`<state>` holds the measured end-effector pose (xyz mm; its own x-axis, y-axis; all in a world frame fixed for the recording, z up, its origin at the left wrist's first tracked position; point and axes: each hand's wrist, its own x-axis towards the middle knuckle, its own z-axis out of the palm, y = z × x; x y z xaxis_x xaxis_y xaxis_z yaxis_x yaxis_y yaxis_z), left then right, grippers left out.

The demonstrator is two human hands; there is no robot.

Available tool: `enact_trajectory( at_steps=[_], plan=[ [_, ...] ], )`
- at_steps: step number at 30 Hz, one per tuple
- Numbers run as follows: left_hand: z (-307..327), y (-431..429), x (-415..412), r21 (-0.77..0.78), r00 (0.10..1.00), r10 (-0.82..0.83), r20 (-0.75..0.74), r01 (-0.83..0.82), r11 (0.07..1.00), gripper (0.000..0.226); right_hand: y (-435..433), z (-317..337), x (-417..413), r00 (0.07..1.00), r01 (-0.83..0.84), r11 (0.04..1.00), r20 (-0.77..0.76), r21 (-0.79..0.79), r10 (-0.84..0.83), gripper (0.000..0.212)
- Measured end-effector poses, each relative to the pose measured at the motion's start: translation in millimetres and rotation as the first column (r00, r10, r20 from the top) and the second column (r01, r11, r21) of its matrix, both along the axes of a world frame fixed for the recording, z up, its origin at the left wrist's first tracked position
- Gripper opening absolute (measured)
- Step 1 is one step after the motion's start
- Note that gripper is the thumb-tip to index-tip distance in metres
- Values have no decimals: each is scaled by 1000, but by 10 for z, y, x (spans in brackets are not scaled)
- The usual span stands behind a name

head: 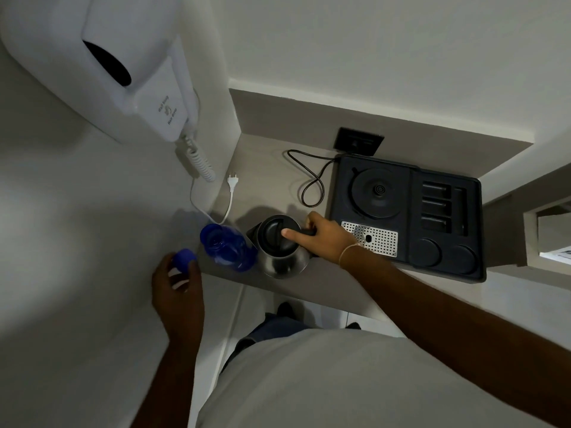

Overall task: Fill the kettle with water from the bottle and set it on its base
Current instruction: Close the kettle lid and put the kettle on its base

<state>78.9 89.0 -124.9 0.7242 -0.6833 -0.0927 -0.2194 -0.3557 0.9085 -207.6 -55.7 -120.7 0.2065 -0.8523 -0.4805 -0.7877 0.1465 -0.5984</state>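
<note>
A steel kettle [282,257] with a black lid stands on the grey shelf [324,288], near its front edge. My right hand [324,239] grips the kettle's black handle, thumb lying on the lid. Left of the kettle, touching or nearly touching it, stands a blue translucent bottle [228,247] with its mouth uncapped. My left hand [177,287] holds the blue bottle cap [184,260] just off the shelf's front left corner. The round black kettle base [379,192] sits bare in a black tray [448,267] to the right.
A black cord [312,180] loops from the tray across the shelf. A wall socket [358,142] is behind the tray. A white hair dryer [123,69] hangs on the left wall, its coiled cord and loose white plug [232,182] reaching the shelf.
</note>
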Motion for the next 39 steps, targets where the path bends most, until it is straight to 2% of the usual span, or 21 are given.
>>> enact_trajectory(
  at_steps=[2,4,6,8,11,16,18,20,21,23,25,26,29,31,33,36,39],
  plan=[
    [281,52,-31,-135,989,-63,133,81,988,43,22,-21,-3,1000,20,999,17,-49,-20,85],
    [521,-12,-31,-167,921,-226,319,289,943,43,37,-19,3,999,28,997,30,-74,-26,83],
    [683,-165,-10,-69,798,-374,472,456,887,48,41,-9,9,999,34,996,41,-85,-30,82],
    [786,-331,9,47,706,-473,526,532,846,52,43,2,12,998,35,996,45,-84,-32,85],
    [832,-463,45,156,641,-585,497,597,787,56,47,32,21,999,25,997,29,-75,-23,91],
    [813,-492,129,149,631,-645,432,655,741,52,47,59,10,1000,18,998,14,-67,-17,90],
    [853,-496,142,127,593,-716,369,731,671,53,49,50,18,1000,12,997,10,-70,-11,84],
    [916,-511,128,141,544,-777,318,783,606,63,50,35,8,1000,10,996,-5,-88,-11,78],
    [948,-524,121,166,538,-776,328,776,609,66,54,27,3,1000,9,995,-15,-100,-10,78],
    [990,-559,118,268,520,-712,473,684,678,64,62,6,-2,999,20,991,-38,-129,-25,86],
    [1034,-593,102,380,431,-645,631,554,741,60,74,-24,-3,996,59,987,-53,-151,-67,100],
    [1059,-604,85,409,399,-639,658,523,748,57,74,-46,-4,995,92,985,-33,-148,-98,102],
    [1113,-616,40,442,364,-696,619,571,691,52,55,-153,18,971,213,973,131,-85,-201,87],
    [1148,-614,-21,452,334,-763,553,649,612,64,63,-223,38,938,293,953,213,-74,-272,72],
    [1200,-615,-116,414,359,-792,494,704,578,73,118,-266,53,912,360,929,241,-86,-331,66],
    [1283,-636,-274,344,419,-777,470,724,598,86,218,-287,49,869,454,885,270,-101,-415,64],
    [1361,-685,-388,303,428,-740,519,718,627,87,253,-192,-38,759,606,795,300,0,-578,58]
  ],
)
